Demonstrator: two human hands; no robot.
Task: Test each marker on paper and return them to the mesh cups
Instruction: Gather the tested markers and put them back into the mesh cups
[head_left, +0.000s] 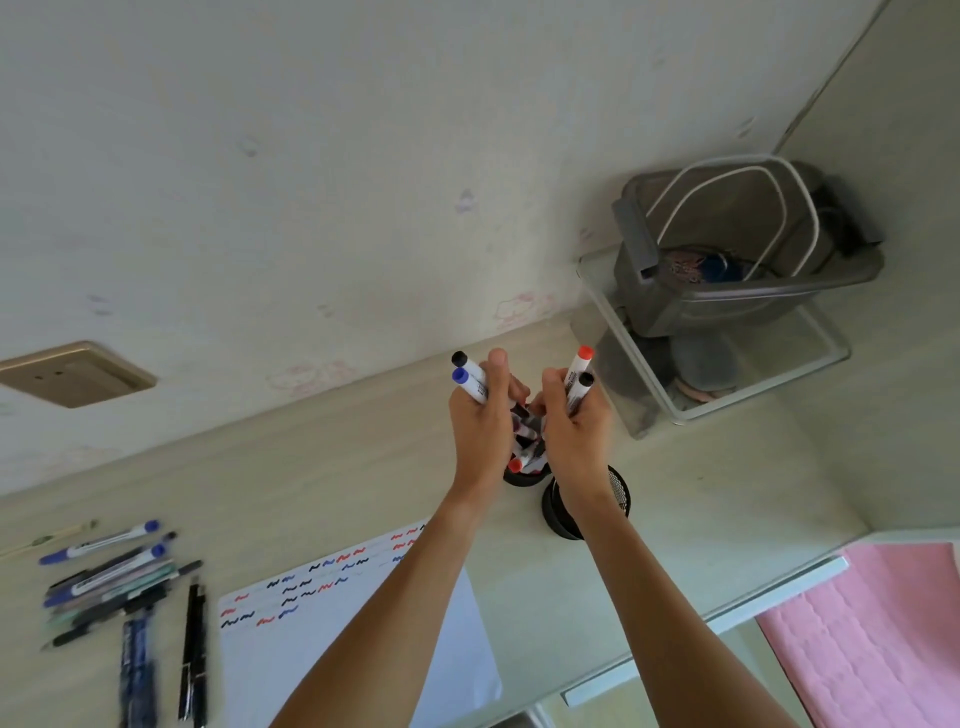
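I see the paper (358, 623) nearest, scribbled red, blue, black | loose pens (111, 577) far left (blurred) | empty mesh cup (618, 493) under my right wrist | left hand (480, 415) grips black and blue markers (470, 382), right hand (574, 421) grips red and black markers (579, 376), both over the filled mesh cup (524, 475) | grey bin (727, 291) beyond.
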